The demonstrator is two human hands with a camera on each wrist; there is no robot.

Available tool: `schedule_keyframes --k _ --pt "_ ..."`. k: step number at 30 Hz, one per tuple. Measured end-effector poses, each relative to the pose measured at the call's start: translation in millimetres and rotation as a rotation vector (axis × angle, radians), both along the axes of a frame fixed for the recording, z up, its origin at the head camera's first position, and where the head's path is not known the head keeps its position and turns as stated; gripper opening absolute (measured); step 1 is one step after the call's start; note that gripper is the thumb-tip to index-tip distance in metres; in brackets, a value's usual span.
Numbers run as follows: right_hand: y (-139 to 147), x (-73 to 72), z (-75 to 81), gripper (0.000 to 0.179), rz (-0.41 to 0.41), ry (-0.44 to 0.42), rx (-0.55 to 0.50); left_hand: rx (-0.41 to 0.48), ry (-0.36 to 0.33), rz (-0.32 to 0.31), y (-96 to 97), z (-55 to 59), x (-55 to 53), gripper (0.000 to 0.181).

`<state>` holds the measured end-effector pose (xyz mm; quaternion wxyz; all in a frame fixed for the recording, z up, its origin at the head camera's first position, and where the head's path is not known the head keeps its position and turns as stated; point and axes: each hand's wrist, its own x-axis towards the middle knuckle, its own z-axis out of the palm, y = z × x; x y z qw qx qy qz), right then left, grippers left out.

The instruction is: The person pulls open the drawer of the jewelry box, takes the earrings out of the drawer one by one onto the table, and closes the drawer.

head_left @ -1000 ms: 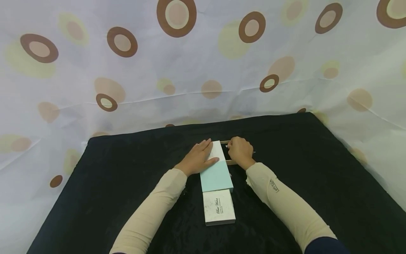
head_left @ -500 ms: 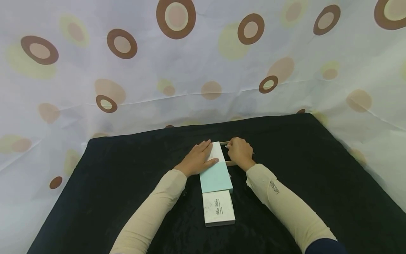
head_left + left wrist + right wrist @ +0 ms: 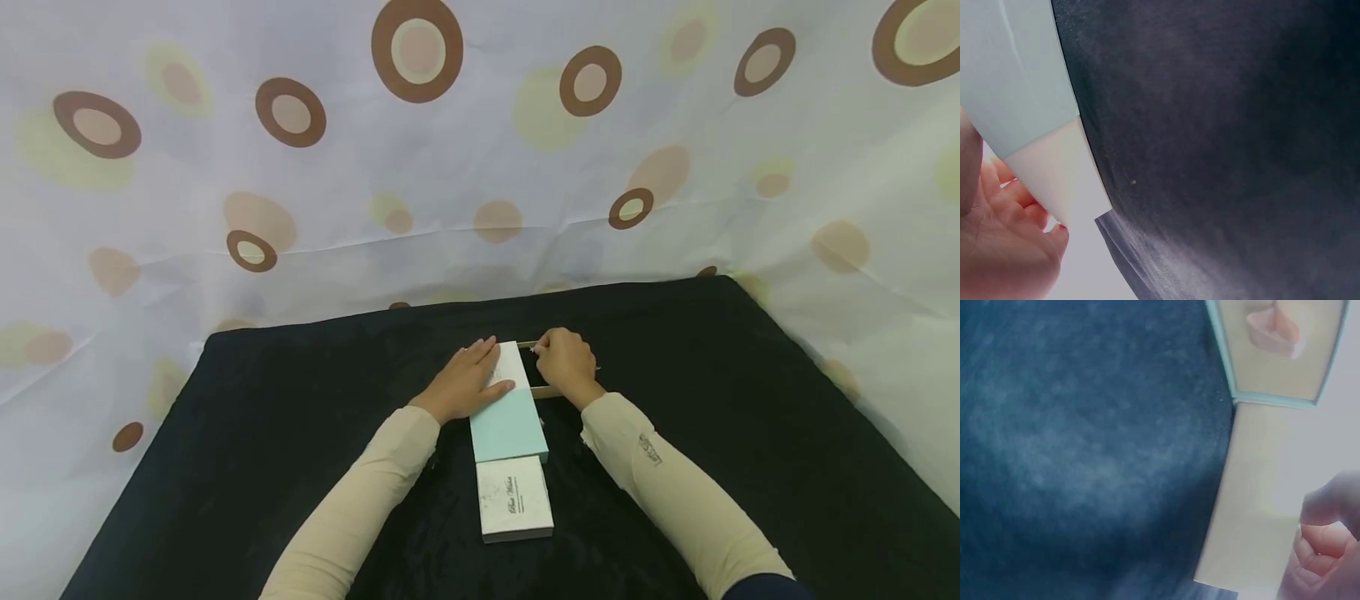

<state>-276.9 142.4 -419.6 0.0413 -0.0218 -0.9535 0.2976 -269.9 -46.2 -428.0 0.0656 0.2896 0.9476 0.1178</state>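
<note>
My head camera looks forward and down from above, farthest off, with the curtain [image 3: 450,167] across ten to two o'clock and my left hand [image 3: 461,382] and my right hand [image 3: 567,364] near the middle. Each wrist camera sits close and looks along its hand, turned about from the head view: the pale blue part [image 3: 1010,75] of the box [image 3: 510,429] lies toward twelve at the left wrist, toward six from my head. The right wrist view puts cloth [image 3: 1085,456] at nine, the drawer [image 3: 1254,500] at five. All three share the box.
</note>
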Motion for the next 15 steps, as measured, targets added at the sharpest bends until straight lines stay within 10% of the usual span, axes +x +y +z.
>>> schedule_keyframes --k 15 --pt "20 8.9 20.7 0.016 0.053 0.126 -0.058 0.001 0.01 0.002 -0.5 -1.1 -3.4 0.076"
